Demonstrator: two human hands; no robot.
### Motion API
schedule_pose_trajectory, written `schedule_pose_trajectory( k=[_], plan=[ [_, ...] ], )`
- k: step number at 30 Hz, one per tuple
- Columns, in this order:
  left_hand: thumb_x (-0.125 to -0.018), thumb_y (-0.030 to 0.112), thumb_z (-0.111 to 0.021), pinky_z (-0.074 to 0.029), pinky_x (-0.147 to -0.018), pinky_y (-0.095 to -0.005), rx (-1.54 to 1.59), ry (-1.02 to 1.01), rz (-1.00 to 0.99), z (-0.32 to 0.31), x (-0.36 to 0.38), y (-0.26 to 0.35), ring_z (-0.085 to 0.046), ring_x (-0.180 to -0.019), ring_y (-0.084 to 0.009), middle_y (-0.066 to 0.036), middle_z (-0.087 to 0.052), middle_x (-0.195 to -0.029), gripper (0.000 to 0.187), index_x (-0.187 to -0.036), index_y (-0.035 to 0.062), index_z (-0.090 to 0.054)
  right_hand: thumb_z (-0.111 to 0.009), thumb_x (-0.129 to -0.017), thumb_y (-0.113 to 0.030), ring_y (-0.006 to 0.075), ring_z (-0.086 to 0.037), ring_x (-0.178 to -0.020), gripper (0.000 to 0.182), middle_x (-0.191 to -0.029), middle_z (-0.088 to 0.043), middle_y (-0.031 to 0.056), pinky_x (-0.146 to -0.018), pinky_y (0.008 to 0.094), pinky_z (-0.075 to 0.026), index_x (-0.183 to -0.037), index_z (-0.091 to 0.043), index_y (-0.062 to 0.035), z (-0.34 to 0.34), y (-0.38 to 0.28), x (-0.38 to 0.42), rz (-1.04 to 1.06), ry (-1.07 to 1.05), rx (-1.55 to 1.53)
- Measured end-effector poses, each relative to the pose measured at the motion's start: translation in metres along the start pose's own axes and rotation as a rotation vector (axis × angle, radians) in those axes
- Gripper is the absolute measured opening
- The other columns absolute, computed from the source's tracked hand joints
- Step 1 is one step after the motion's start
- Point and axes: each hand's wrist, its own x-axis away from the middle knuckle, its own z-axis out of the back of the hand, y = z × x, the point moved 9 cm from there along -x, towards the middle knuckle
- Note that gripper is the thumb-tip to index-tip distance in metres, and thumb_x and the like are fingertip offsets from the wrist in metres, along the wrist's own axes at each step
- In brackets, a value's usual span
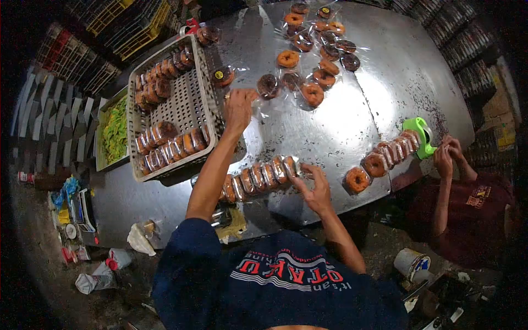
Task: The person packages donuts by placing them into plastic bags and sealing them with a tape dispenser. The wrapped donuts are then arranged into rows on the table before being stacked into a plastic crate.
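My left hand [239, 110] is over the table beside the crate's right edge, fingers curled together at the edge of clear plastic; what they pinch is too small to tell. Close to it lie a wrapped doughnut with a round label [223, 76] and a dark wrapped doughnut [268, 86]. A row of wrapped doughnuts [257, 179] stands on edge in front of me. At its right end is my right hand [314, 188], thumb and fingers apart, the thumb tip by the last doughnut.
A plastic crate [210, 118] holds wrapped doughnut rows, beside a tray of green items [115, 129]. More doughnuts [312, 94] lie scattered on the metal table [286, 132]. At right, a co-worker's hands [446, 154] are near a green tape dispenser [421, 137] and another doughnut row [375, 164].
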Motion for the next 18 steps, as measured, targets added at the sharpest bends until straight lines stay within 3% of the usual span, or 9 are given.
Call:
schedule_pose_trajectory(
  k=[2, 3, 5, 7, 9, 11, 12, 15, 18],
  plan=[
    [-0.092, 0.019, -0.055, -0.050, -0.073, -0.0457, 0.076, -0.103, 0.010, 0.047, 0.012, 0.037, -0.064, -0.082, -0.0415, -0.025, -0.065, -0.092, 0.022, -0.092, -0.0011, -0.065, -0.080, -0.080, -0.026, 0.0379, -0.058, -0.111, 0.056, -0.117, -0.060, 0.0208, -0.097, 0.0453, -0.045, -0.121, -0.055, 0.0023, 0.009, -0.021, -0.002, -0.019, 0.012, -0.030],
    [-0.093, 0.022, -0.057, -0.050, -0.075, -0.0430, 0.141, -0.266, 0.054, 0.058, 0.022, 0.047, -0.065, -0.084, -0.0361, -0.022, -0.066, -0.092, 0.025, -0.093, -0.0017, -0.065, -0.081, -0.079, -0.026, 0.0378, -0.057, -0.112, 0.058, -0.118, -0.059, 0.0209, -0.098, 0.0456, -0.044, -0.123, -0.055, 0.0020, 0.009, -0.026, -0.007, -0.020, 0.018, -0.046],
    [-0.094, 0.028, -0.061, -0.050, -0.080, -0.0375, 0.274, -0.584, 0.144, 0.075, 0.058, 0.062, -0.065, -0.087, -0.0251, -0.016, -0.068, -0.092, 0.031, -0.095, -0.0029, -0.064, -0.084, -0.074, -0.031, 0.0376, -0.055, -0.115, 0.073, -0.126, -0.055, 0.0211, -0.100, 0.0457, -0.044, -0.130, -0.049, 0.0008, 0.006, -0.061, -0.015, 0.255, 0.077, 0.219],
    [-0.094, 0.023, -0.060, -0.051, -0.072, -0.0342, 0.669, -0.667, 0.204, 0.085, 0.097, 0.073, -0.067, -0.082, -0.0201, -0.013, -0.070, -0.090, 0.025, -0.089, -0.0013, -0.065, -0.085, -0.072, -0.034, 0.0378, -0.055, -0.115, 0.080, -0.130, -0.052, 0.0213, -0.099, 0.0446, -0.045, -0.133, -0.046, 0.0005, 0.000, -0.105, -0.024, 0.410, 0.085, 0.244],
    [-0.102, 0.031, -0.054, -0.051, -0.085, -0.0312, 1.064, -0.687, 0.432, 0.066, 0.140, 0.054, -0.066, -0.090, -0.0164, -0.010, -0.071, -0.098, 0.032, -0.097, 0.0005, -0.065, -0.086, -0.072, -0.036, 0.0342, -0.058, -0.110, 0.073, -0.118, -0.060, 0.0194, -0.093, 0.0422, -0.046, -0.126, -0.054, -0.0001, -0.028, -0.099, -0.027, 0.300, -0.085, 0.110],
    [-0.101, 0.037, -0.053, -0.049, -0.095, -0.0308, 1.969, -0.536, 0.655, 0.093, 0.166, 0.091, -0.065, -0.101, -0.0158, -0.009, -0.069, -0.109, 0.039, -0.112, 0.0008, -0.062, -0.087, -0.073, -0.030, 0.0288, -0.060, -0.107, 0.063, -0.106, -0.065, 0.0166, -0.092, 0.0398, -0.046, -0.122, -0.060, -0.0014, -0.057, -0.093, -0.021, 0.147, -0.236, 0.042],
    [-0.101, 0.035, -0.054, -0.048, -0.097, -0.0310, 1.993, -0.440, 0.629, 0.096, 0.182, 0.090, -0.064, -0.104, -0.0159, -0.009, -0.068, -0.112, 0.039, -0.118, 0.0004, -0.060, -0.083, -0.079, -0.029, 0.0234, -0.061, -0.097, 0.046, -0.092, -0.066, 0.0126, -0.087, 0.0354, -0.046, -0.112, -0.066, -0.0015, -0.056, -0.121, -0.017, 0.152, -0.165, -0.051],
    [-0.100, 0.028, -0.058, -0.047, -0.101, -0.0317, 1.851, -0.265, 0.582, 0.111, 0.226, 0.075, -0.061, -0.111, -0.0162, -0.009, -0.066, -0.119, 0.042, -0.130, -0.0003, -0.055, -0.077, -0.084, -0.030, 0.0264, -0.064, -0.086, 0.036, -0.099, -0.068, 0.0122, -0.080, 0.0379, -0.049, -0.107, -0.067, -0.0045, -0.074, -0.133, 0.002, 0.157, -0.116, -0.202],
    [-0.096, 0.013, -0.064, -0.050, -0.098, -0.0316, 1.445, -0.271, 0.553, 0.145, 0.250, 0.061, -0.063, -0.109, -0.0168, -0.009, -0.067, -0.118, 0.038, -0.130, -0.0014, -0.057, -0.069, -0.092, -0.022, 0.0222, -0.061, -0.079, 0.021, -0.088, -0.065, 0.0109, -0.073, 0.0349, -0.050, -0.100, -0.070, -0.0025, -0.081, -0.148, 0.031, 0.239, 0.052, -0.161]
  ],
)
